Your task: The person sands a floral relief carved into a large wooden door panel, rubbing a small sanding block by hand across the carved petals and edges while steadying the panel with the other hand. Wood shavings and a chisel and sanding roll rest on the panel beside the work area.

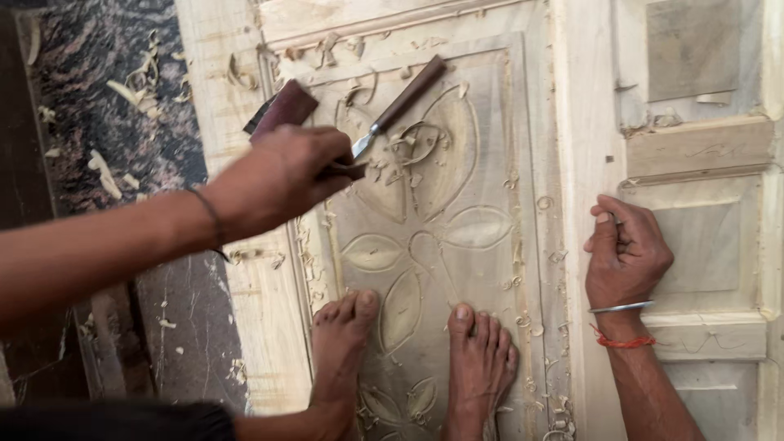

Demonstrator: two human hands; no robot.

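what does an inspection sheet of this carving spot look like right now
surface: pale carved wooden panel lying flat, with leaf and petal shapes cut into it.
job's things: chisel with brown handle lying tilted on the panel; dark wooden block in the left hand.
clutter: wood shavings on the panel and the dark floor.
fingers: left hand closed on the block beside the chisel blade; right hand curled, resting on the frame; whether it holds anything cannot be told.
cables: nothing seen.
surroundings: two bare feet on the panel; more pale panels at right.
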